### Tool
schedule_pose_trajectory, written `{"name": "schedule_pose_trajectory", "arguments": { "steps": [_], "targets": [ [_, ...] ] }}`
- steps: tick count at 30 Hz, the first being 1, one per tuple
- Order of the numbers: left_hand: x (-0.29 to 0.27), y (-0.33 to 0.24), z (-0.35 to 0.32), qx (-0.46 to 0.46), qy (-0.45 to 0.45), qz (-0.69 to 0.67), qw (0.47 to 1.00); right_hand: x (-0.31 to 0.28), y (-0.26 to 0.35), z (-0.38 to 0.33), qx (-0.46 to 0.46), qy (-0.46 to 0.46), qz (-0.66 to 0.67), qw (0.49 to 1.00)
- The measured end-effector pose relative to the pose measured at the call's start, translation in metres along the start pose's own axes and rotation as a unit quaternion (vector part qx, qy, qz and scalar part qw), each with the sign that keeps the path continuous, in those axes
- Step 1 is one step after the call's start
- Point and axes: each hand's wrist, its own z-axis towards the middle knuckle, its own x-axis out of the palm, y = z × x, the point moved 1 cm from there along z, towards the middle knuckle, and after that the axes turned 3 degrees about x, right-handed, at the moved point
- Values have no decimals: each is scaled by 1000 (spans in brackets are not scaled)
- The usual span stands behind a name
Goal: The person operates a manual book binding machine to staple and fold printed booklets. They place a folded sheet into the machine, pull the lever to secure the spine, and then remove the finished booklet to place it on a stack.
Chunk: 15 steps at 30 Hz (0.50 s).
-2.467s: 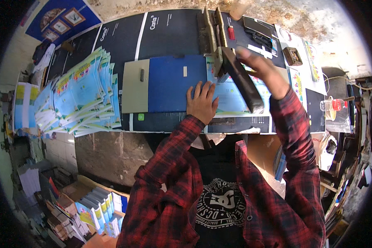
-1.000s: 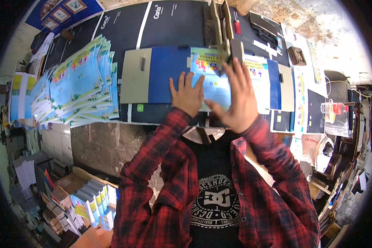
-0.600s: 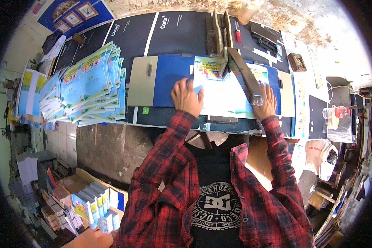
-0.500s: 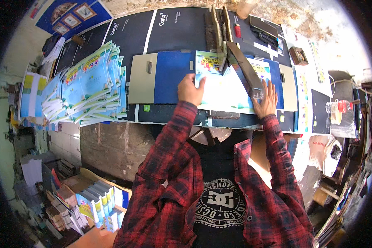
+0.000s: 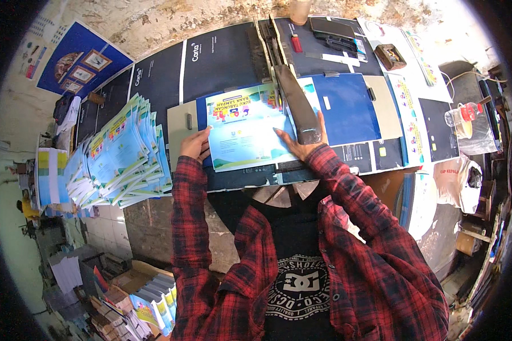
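Blue printed sheet (image 5: pixel 247 139) lies at the centre of the frame, over a blue board (image 5: pixel 347 108) with pale end panels. Its left edge is at the left hand (image 5: pixel 195 145), whose thumb and fingers close on that margin; how far the fingers reach underneath is hidden. The right hand (image 5: pixel 305 146) has its thumb on the sheet and a finger showing past the far side of a long dark lever (image 5: pixel 297 108); the lever covers the rest, so I cannot tell whether that hand grips anything. It also hides part of the sheet's right side. Left of centre, a fanned pile of similar sheets (image 5: pixel 116 148) overlaps too closely to count. At the top edge, a cup (image 5: pixel 300 12) is cut off. In the lower left, a box of booklets (image 5: pixel 153 304) is partly covered by the sleeve.
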Motion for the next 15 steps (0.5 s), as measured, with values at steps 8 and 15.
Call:
{"name": "schedule_pose_trajectory", "arguments": {
  "steps": [8, 15],
  "targets": [
    [10, 5, 0, 15, -40, 29, 999, -18, -16, 0, 4, -51, -39, 998],
    [105, 19, -63, 514, -66, 533, 668, -4, -27, 0, 2, -10, -63, 998]
  ]
}}
